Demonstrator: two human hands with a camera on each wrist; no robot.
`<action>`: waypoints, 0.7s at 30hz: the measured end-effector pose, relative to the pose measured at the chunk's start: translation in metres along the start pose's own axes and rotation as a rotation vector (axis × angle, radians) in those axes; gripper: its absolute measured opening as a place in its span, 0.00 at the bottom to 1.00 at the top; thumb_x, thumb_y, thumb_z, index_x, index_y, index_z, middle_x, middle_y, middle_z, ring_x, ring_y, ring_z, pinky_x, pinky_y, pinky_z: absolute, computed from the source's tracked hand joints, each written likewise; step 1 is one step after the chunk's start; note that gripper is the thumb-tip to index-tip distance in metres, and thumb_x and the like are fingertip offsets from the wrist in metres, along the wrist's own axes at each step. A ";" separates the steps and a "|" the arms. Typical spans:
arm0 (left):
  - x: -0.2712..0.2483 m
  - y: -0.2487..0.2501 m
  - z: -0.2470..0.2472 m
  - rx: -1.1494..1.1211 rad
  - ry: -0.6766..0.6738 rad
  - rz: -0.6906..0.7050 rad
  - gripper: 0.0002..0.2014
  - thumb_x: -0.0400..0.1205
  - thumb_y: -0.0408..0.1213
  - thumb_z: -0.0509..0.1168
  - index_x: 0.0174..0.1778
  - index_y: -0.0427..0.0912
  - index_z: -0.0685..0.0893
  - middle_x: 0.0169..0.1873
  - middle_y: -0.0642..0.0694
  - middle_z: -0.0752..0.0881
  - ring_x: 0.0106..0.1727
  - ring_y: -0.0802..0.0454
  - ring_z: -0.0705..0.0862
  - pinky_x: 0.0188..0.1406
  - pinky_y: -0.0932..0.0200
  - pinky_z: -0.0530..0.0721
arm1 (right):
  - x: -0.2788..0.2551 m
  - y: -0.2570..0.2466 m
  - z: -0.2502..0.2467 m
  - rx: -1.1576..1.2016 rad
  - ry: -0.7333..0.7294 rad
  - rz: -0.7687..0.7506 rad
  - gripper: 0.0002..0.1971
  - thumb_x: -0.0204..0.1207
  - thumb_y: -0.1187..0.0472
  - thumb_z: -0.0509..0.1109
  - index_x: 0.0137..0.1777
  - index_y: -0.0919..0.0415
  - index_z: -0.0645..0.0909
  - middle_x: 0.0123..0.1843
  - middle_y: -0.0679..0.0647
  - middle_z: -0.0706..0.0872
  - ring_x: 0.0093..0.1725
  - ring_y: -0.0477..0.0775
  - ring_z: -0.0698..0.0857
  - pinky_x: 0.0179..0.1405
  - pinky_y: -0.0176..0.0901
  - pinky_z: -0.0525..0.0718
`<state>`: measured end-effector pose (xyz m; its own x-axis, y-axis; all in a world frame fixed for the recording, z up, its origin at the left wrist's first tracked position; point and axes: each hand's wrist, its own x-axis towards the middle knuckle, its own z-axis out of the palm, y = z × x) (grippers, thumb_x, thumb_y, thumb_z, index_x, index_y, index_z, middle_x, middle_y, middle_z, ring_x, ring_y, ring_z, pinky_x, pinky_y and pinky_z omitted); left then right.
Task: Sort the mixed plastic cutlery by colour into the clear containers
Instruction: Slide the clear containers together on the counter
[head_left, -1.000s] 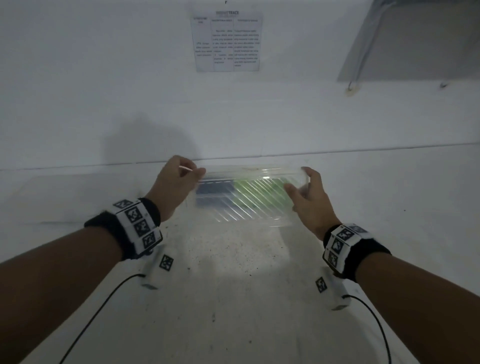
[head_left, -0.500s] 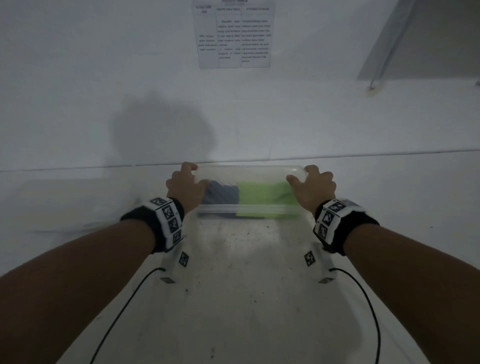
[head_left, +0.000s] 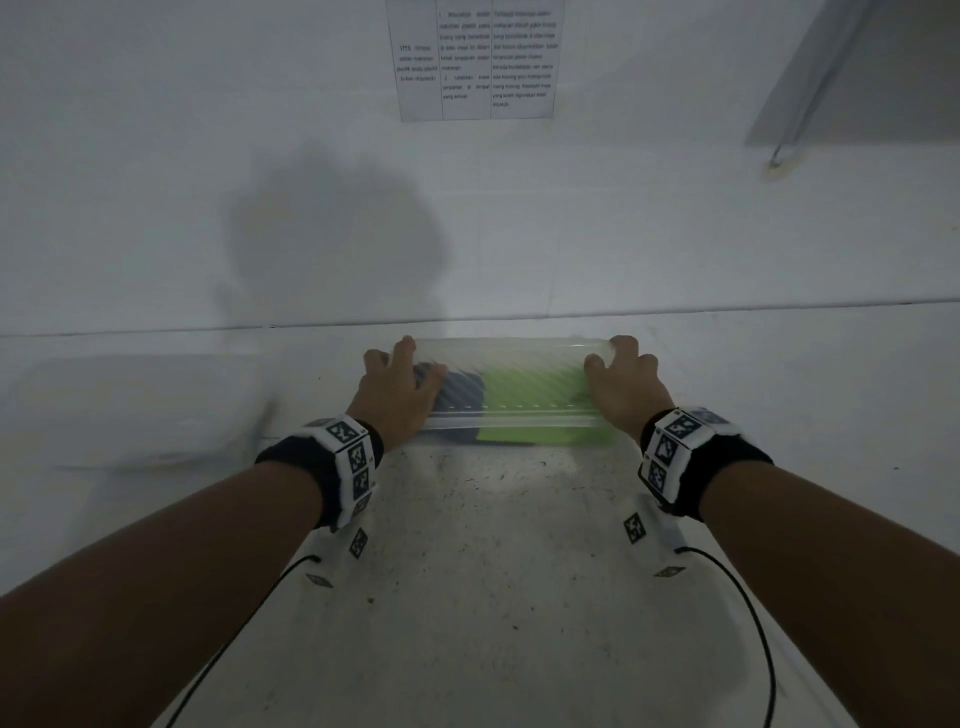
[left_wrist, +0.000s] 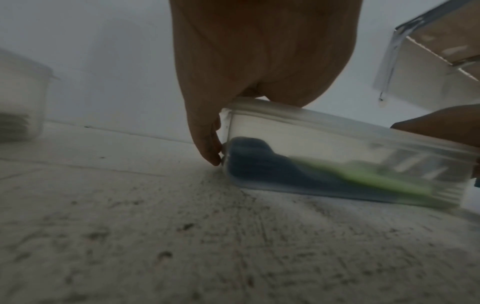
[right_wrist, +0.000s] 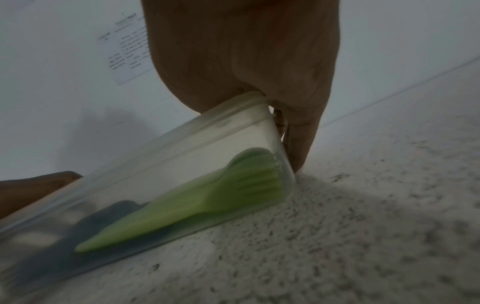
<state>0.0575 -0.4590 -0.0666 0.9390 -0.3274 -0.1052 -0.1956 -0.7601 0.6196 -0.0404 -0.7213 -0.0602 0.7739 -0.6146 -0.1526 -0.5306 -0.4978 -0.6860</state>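
A clear lidded container (head_left: 519, 353) lies crosswise on the speckled table (head_left: 493, 545) near the wall. Inside it, dark blue cutlery (head_left: 462, 395) fills the left part and green cutlery (head_left: 530, 395) the right part. My left hand (head_left: 395, 384) grips the container's left end, palm on the lid, thumb down the side wall (left_wrist: 324, 133). My right hand (head_left: 623, 384) grips the right end the same way. In the right wrist view a green fork (right_wrist: 207, 197) rests against the end wall, with blue pieces (right_wrist: 103, 216) beneath. In the left wrist view the blue pieces (left_wrist: 259, 162) lie under the green ones (left_wrist: 376, 176).
A second clear container (left_wrist: 20, 98) stands to the left on the table, faint in the head view (head_left: 130, 405). A printed sheet (head_left: 475, 57) hangs on the white wall behind. Wrist-camera cables trail along both forearms.
The ribbed clear lid, held tilted a second ago, now lies flat on the container. Both hands have moved from its edges onto the two ends.
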 end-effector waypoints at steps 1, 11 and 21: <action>0.000 -0.001 0.000 0.002 0.016 0.005 0.32 0.88 0.60 0.57 0.83 0.45 0.63 0.74 0.33 0.65 0.73 0.37 0.74 0.74 0.46 0.73 | 0.000 0.002 0.000 0.007 0.011 -0.005 0.25 0.89 0.48 0.55 0.82 0.56 0.62 0.75 0.66 0.71 0.61 0.67 0.78 0.57 0.52 0.73; 0.014 0.011 -0.002 0.067 0.018 0.030 0.43 0.83 0.66 0.63 0.87 0.45 0.59 0.81 0.33 0.64 0.79 0.32 0.72 0.78 0.40 0.72 | 0.000 0.000 -0.005 -0.047 -0.054 -0.036 0.23 0.86 0.48 0.50 0.80 0.40 0.65 0.66 0.66 0.76 0.47 0.66 0.84 0.55 0.57 0.83; 0.025 0.002 0.000 0.164 0.041 0.047 0.43 0.79 0.75 0.58 0.79 0.45 0.67 0.73 0.35 0.70 0.70 0.31 0.78 0.71 0.38 0.78 | 0.012 0.001 0.001 -0.166 -0.003 -0.051 0.21 0.91 0.44 0.46 0.80 0.44 0.66 0.67 0.68 0.76 0.48 0.64 0.75 0.52 0.50 0.70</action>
<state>0.0809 -0.4688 -0.0676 0.9379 -0.3440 -0.0448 -0.2800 -0.8269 0.4877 -0.0315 -0.7284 -0.0633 0.8023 -0.5840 -0.1234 -0.5403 -0.6228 -0.5658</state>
